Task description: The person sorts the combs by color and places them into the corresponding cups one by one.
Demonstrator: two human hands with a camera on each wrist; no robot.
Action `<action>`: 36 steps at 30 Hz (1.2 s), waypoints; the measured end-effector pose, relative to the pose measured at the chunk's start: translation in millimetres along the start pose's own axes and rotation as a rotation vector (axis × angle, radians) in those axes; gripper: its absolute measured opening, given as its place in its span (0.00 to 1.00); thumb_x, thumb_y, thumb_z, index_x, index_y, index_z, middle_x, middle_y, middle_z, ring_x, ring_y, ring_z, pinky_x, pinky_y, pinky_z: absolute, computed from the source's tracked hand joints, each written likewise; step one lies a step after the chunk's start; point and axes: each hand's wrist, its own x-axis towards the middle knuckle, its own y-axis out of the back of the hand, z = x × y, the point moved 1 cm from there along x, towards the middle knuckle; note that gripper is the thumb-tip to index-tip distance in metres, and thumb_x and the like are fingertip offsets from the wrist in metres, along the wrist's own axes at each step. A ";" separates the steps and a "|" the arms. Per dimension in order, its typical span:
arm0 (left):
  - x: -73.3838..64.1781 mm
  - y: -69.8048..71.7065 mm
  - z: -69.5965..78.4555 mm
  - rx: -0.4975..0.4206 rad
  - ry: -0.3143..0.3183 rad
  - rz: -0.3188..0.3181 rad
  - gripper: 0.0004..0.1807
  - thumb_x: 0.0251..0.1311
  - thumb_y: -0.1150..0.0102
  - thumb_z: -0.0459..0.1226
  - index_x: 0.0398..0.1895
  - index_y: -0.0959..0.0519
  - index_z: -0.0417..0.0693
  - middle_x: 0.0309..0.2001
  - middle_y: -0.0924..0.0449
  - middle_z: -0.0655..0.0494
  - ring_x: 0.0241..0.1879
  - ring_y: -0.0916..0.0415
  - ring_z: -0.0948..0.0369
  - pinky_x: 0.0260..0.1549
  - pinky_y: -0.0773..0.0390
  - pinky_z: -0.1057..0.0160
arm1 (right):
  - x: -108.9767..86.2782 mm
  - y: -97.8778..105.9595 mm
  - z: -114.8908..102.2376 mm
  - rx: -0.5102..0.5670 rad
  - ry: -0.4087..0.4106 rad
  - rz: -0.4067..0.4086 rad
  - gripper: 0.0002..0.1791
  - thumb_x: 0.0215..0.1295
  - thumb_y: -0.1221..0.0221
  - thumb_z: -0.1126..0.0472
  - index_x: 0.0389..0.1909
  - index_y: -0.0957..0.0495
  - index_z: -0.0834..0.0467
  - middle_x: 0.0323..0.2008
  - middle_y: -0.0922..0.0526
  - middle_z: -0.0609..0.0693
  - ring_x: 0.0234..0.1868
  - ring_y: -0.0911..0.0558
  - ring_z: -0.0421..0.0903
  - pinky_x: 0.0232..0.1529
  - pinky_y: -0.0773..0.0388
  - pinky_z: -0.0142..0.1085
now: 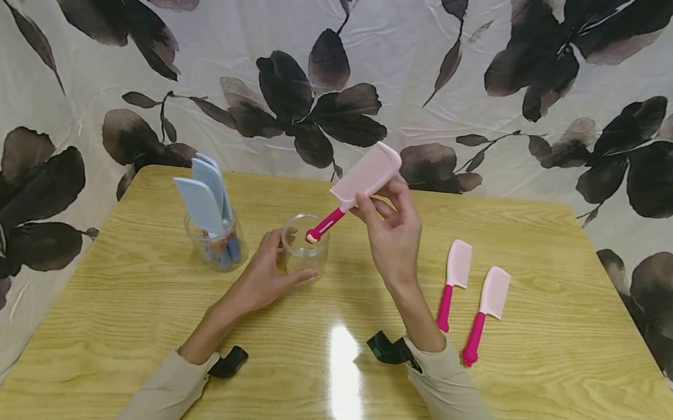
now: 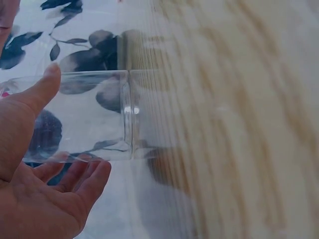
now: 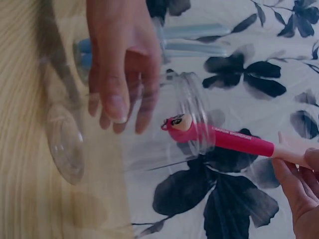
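Note:
My left hand (image 1: 267,275) is wrapped round a clear jar (image 1: 316,261) standing on the table, thumb on one side and fingers on the other. In the left wrist view the jar (image 2: 92,114) spans the gap between thumb and fingers. My right hand (image 1: 392,233) pinches a pink comb (image 1: 368,173) at the base of its toothed head, tilted with the handle down. The right wrist view has the handle's dark pink end (image 3: 182,128), shaped like a small figure's head, just inside the jar's mouth.
Left of the jar, a second clear jar (image 1: 192,231) holds several light blue combs (image 1: 202,204), heads up. Two more pink combs, one nearer (image 1: 493,292) and one farther (image 1: 458,264), lie on the wooden table (image 1: 558,395) near my right forearm. A flower-patterned cloth (image 1: 417,59) hangs behind.

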 end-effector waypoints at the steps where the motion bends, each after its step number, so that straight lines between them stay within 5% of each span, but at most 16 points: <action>1: 0.2 0.1 -0.1 -0.001 -0.001 0.000 0.45 0.57 0.22 0.37 0.70 0.39 0.31 0.62 0.35 0.34 0.63 0.34 0.44 0.62 0.26 0.41 | -0.9 -1.1 1.2 -0.015 -0.007 -0.011 0.19 0.68 0.41 0.80 0.58 0.31 0.76 0.49 0.23 0.64 0.47 0.13 0.49 0.47 0.14 0.49; 15: 0.1 1.5 -0.7 -0.005 -0.004 -0.004 0.45 0.57 0.23 0.38 0.71 0.40 0.31 0.64 0.36 0.34 0.63 0.34 0.43 0.62 0.26 0.41 | -10.3 -12.1 18.2 -0.071 -0.130 -0.084 0.16 0.68 0.38 0.77 0.54 0.27 0.75 0.47 0.22 0.64 0.45 0.14 0.46 0.48 0.14 0.45; 36: 0.8 2.0 -1.2 0.017 -0.007 0.001 0.45 0.58 0.23 0.38 0.70 0.40 0.33 0.62 0.36 0.36 0.61 0.33 0.45 0.61 0.26 0.41 | -16.2 -17.9 27.9 -0.306 -0.203 -0.099 0.13 0.65 0.31 0.68 0.47 0.19 0.69 0.44 0.14 0.61 0.46 0.14 0.53 0.49 0.14 0.39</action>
